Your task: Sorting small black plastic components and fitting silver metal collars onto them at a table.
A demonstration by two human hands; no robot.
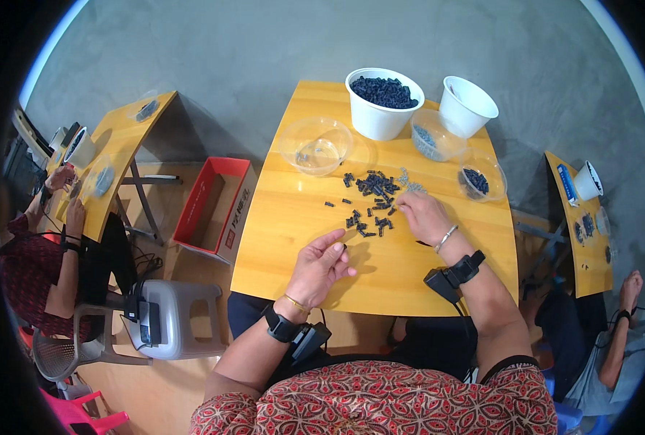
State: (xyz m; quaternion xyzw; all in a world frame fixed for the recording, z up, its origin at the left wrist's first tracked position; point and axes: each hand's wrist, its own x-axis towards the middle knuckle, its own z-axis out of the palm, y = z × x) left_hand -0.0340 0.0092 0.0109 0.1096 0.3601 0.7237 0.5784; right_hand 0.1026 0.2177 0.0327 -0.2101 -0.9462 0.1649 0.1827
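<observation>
My left hand (pixel 318 270) is raised over the near part of the yellow wooden table, thumb and index finger pinched on a small black plastic piece (pixel 345 247), mostly hidden by the fingers. My right hand (pixel 425 219) reaches to the small grey parts (pixel 410 185) at the table's middle, its fingers bent together; whatever is in them cannot be made out. Between and beyond both hands lies a loose pile of short black plastic pieces (pixel 375 185), with several more scattered nearer to me (pixel 366 224).
At the back stand a white tub (pixel 380 123) full of black pieces and another white tub (pixel 469 109). Clear plastic bowls hold grey parts (pixel 437 138), black pieces (pixel 482 174) and a few small bits (pixel 315 148). A red box (pixel 214 206) sits on the floor; people work at tables on both sides.
</observation>
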